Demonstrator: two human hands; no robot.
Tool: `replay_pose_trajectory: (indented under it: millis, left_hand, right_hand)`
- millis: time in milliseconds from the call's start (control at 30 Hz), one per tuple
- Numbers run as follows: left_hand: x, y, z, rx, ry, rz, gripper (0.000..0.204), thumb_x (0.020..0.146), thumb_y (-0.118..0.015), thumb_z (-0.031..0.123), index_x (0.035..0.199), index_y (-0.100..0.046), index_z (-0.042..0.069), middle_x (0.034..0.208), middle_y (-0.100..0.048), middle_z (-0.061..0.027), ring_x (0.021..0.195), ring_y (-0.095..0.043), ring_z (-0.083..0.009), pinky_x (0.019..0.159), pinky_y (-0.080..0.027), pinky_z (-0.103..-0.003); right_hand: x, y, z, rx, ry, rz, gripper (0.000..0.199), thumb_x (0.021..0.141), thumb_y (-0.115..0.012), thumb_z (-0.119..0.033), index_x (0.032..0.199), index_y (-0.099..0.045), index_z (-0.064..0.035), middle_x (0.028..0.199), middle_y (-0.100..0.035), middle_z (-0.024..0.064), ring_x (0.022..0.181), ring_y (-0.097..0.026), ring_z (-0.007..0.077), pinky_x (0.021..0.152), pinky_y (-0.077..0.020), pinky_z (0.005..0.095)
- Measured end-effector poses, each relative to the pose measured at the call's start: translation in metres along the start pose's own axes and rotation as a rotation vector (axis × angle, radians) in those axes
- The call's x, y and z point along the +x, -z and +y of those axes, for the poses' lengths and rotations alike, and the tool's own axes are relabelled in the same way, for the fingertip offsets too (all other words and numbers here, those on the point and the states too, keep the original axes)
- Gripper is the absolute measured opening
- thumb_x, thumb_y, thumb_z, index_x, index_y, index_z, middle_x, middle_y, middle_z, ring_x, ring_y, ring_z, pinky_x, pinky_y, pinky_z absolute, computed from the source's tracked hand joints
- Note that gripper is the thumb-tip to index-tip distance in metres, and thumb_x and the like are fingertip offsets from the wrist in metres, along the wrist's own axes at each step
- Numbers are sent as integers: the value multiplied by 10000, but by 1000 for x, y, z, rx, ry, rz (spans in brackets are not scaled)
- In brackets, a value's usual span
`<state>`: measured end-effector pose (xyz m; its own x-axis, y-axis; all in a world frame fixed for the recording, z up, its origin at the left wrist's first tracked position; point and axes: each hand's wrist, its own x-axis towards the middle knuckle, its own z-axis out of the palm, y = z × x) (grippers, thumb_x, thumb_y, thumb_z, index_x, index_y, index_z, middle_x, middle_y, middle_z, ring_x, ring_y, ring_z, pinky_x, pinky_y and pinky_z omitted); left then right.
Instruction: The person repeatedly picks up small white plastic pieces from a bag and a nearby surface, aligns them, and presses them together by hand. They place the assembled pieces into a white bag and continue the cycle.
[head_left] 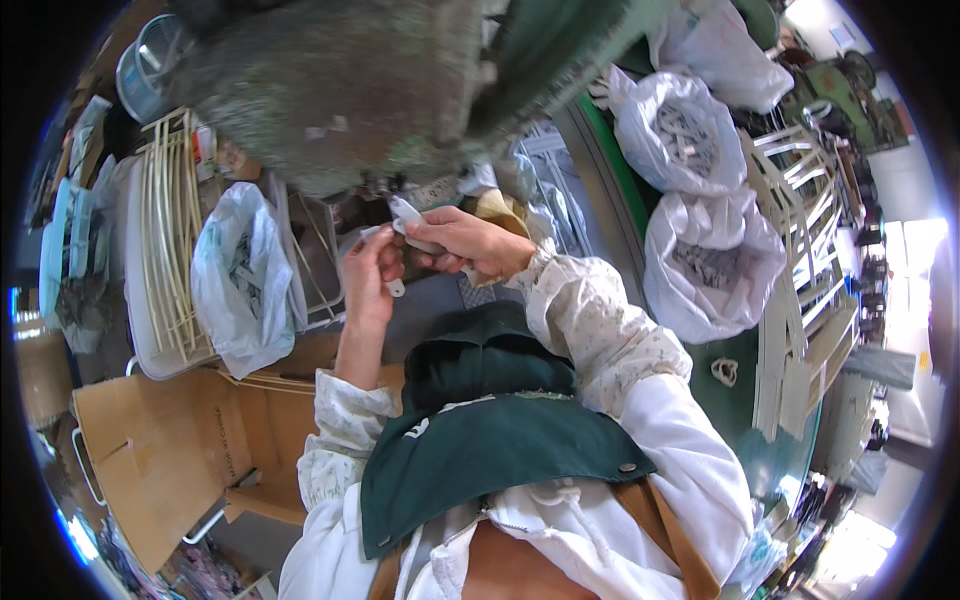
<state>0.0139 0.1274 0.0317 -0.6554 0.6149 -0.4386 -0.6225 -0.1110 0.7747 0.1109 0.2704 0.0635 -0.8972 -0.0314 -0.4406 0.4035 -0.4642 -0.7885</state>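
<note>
Centre of the frame, just above the middle: the right hand (pixel 467 243) grips a pale strip (pixel 405 213), its long axis slanting, tip toward the upper left, close beneath the mottled machine (pixel 330 100). The left hand (pixel 370 268), just beside, is nearer that tip, fingers curled around a pale tab (pixel 396 289). Smooth, whitish, round-ended stuff; whether they're joined, I can't tell!

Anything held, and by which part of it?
Right grip: white piece, held below its jutting upper end. Left grip: white tab, held above its rounded lower end. Exact contact hidden.
</note>
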Motion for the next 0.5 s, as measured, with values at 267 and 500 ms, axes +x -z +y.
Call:
replay_pose_trajectory:
  millis: [267, 500]
  left_hand:
    - [-23, 66, -21, -2, 41, 55, 182, 891, -576, 152, 996, -597, 5, 585, -352, 56, 482, -301, -41, 472, -239, -205]
    - [-47, 39, -42, 17, 109, 80, 169, 866, -605, 126, 954, -603, -18, 578, -379, 40, 474, -318, -55, 462, -247, -214]
  right_hand:
    - [-6, 89, 50, -911, 613, 390, 135, 828, -640, -171, 793, -685, -49, 671, -656, 82, 588, -623, 232, 545, -481, 362]
    - [146, 135, 13, -1684, 465, 441, 214, 811, -547, -107, 999, -634, -51, 1002, -646, 141, 943, -637, 337, 722, -539, 433]
